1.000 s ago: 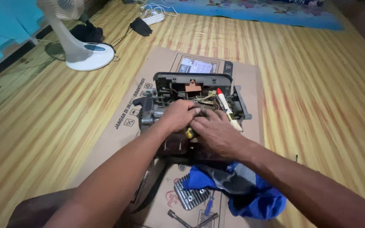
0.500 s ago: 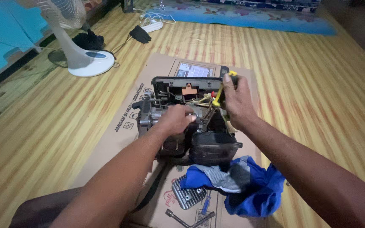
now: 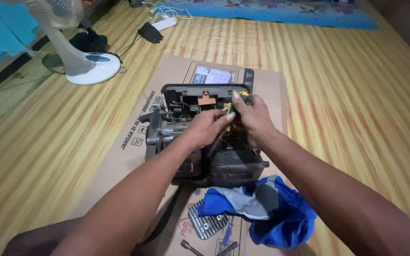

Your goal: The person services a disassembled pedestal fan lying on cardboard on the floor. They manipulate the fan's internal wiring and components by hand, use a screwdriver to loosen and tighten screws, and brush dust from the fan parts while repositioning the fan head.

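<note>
A dark, partly dismantled machine with an opened black housing and exposed wires lies on a flattened cardboard sheet. My right hand is closed around a yellow-and-black handled tool, a screwdriver by its look, held over the machine's wiring. My left hand rests on top of the machine right beside it, fingertips pinching something small and yellow-green at the wires. The metal motor part sticks out at the machine's left side.
A blue and grey cloth lies in front of the machine, with a ribbed metal plate and small tools beside it. A white standing fan and a power strip stand on the wooden floor at the back left.
My right hand left the machine's middle, picked up the tool at the right side, and has brought it back over the wires. My left hand shifted right to meet it.
</note>
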A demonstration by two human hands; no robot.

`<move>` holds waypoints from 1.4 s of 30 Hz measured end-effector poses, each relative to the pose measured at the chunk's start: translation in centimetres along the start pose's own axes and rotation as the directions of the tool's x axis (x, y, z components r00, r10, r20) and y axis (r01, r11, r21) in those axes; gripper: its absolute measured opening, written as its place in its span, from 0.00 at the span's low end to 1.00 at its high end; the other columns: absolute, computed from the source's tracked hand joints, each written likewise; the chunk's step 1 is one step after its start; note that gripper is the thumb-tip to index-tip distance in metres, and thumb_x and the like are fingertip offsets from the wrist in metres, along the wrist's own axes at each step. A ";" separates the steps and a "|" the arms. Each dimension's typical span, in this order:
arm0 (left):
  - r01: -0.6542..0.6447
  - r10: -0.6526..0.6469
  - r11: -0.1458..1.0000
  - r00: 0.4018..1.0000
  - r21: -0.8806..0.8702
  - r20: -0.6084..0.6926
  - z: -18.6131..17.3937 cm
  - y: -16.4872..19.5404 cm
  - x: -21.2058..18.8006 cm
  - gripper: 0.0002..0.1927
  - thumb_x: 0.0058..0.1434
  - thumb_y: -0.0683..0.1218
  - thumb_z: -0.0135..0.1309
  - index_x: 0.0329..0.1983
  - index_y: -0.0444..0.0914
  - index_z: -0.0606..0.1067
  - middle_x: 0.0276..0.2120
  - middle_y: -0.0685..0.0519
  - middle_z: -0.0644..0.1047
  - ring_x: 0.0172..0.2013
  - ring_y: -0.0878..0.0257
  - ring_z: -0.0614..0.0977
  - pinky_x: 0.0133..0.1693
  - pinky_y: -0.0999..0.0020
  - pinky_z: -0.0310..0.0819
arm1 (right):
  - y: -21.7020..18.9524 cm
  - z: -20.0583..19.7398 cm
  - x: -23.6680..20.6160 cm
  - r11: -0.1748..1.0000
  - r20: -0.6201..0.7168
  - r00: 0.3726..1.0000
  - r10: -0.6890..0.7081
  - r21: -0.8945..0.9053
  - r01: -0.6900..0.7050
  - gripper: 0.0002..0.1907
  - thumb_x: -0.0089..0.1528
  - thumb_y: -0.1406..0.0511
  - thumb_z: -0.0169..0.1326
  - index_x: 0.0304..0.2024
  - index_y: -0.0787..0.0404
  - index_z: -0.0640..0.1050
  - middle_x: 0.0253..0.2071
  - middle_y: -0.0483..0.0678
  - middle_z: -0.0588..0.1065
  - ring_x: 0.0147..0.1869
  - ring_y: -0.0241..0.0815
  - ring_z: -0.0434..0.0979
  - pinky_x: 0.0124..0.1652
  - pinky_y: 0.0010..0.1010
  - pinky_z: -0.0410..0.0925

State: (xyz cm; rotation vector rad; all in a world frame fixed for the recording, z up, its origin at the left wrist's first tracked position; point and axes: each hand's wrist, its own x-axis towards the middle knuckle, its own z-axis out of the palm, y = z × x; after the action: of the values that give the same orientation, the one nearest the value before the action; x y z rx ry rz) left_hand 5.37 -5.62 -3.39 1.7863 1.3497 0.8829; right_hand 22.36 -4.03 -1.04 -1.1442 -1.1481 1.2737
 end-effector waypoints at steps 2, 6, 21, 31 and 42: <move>0.029 -0.021 0.982 0.999 -0.185 0.048 0.3 0.0 -0.2 0.22 0.67 0.59 0.51 0.48 0.36 0.78 0.36 0.47 0.84 0.34 0.58 0.81 0.38 0.59 0.74 | -0.5 -0.4 0.1 0.996 0.178 0.983 0.036 0.076 -0.051 0.23 0.69 0.52 0.51 0.50 0.67 0.74 0.39 0.51 0.75 0.35 0.38 0.76 0.31 0.31 0.74; 0.120 -0.100 0.956 0.991 -0.266 0.085 0.6 -0.2 -0.5 0.22 0.67 0.58 0.52 0.47 0.34 0.79 0.36 0.43 0.81 0.30 0.58 0.77 0.36 0.56 0.72 | -1.3 -0.3 0.2 0.989 0.140 0.981 0.134 0.036 -0.141 0.22 0.67 0.51 0.50 0.48 0.65 0.74 0.38 0.46 0.77 0.36 0.38 0.81 0.34 0.31 0.78; 0.271 -0.253 0.957 0.954 0.100 -0.164 -1.1 -1.4 -0.1 0.30 0.61 0.66 0.50 0.41 0.36 0.82 0.35 0.41 0.83 0.39 0.45 0.85 0.44 0.52 0.75 | 2.7 -1.5 0.5 0.063 0.142 0.990 0.018 -0.988 0.141 0.15 0.61 0.63 0.52 0.41 0.68 0.81 0.46 0.65 0.78 0.49 0.66 0.81 0.46 0.53 0.74; 0.348 -0.344 0.936 0.936 0.046 -0.079 -0.8 -0.8 -0.9 0.27 0.60 0.64 0.51 0.38 0.34 0.80 0.28 0.41 0.83 0.32 0.46 0.88 0.41 0.52 0.80 | -2.4 -0.4 0.5 0.103 -0.017 0.970 0.242 -0.994 -0.043 0.22 0.61 0.52 0.59 0.41 0.65 0.82 0.40 0.60 0.81 0.46 0.58 0.83 0.48 0.48 0.75; 0.320 -0.325 0.944 0.944 -0.078 -0.059 -0.5 0.5 -1.8 0.25 0.61 0.59 0.54 0.33 0.30 0.79 0.20 0.46 0.79 0.21 0.59 0.83 0.27 0.61 0.77 | -4.6 0.0 0.6 0.803 -0.013 0.995 -0.104 -0.591 0.076 0.20 0.63 0.55 0.56 0.37 0.68 0.79 0.30 0.54 0.80 0.29 0.46 0.81 0.30 0.42 0.72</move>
State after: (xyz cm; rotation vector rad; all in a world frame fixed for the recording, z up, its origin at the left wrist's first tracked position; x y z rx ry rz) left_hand 4.78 -7.38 -2.87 1.4383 1.5841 0.8061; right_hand 22.78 -3.31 3.48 -1.5363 -1.6081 0.8183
